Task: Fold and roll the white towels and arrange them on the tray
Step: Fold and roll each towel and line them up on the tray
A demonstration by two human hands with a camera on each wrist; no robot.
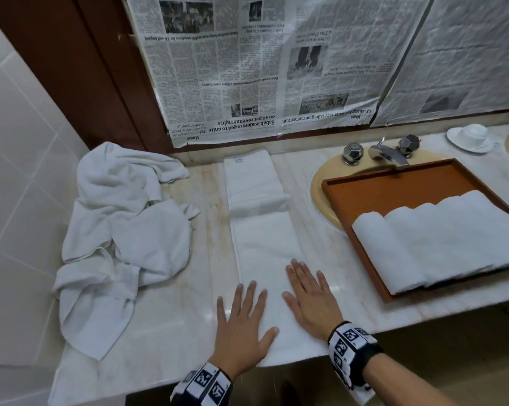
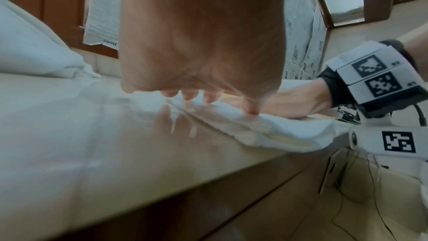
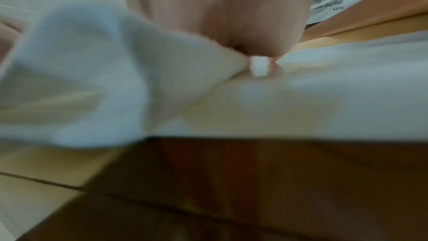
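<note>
Head view: a long white towel folded into a narrow strip (image 1: 265,241) lying lengthwise down the pale marble counter (image 1: 171,323), its far end doubled back into a thick fold, its near end at the counter's front edge. Left hand (image 1: 241,326) flat on the strip's near left part, fingers straight and spread wide, partly on towel and partly on marble. Right hand (image 1: 311,300) flat on the strip's near right part, fingers likewise straight and fanned, holding nothing. Left of the strip, a heap of crumpled white towels (image 1: 121,238). Right of the strip, a rectangular brown wooden tray (image 1: 393,183) set over a beige oval sink (image 1: 320,183), carrying a row of rolled white towels (image 1: 440,241) side by side. Beyond the tray, a chrome tap with faceted knobs (image 1: 387,150); further right of it, an upturned white cup on a saucer (image 1: 472,136). Behind the strip, sheets of newspaper (image 1: 247,68) covering the wall. Left wrist view: left hand (image 2: 199,43) seen from below the palm, fingertips (image 2: 190,94) pressed down on the strip's edge (image 2: 277,131), with the right hand (image 2: 289,102) just beyond, also flat on it. Right wrist view: blurred; right hand (image 3: 231,16) pressing down on white towel cloth (image 3: 92,65) at the counter edge, finger spread impossible to tell here.
</note>
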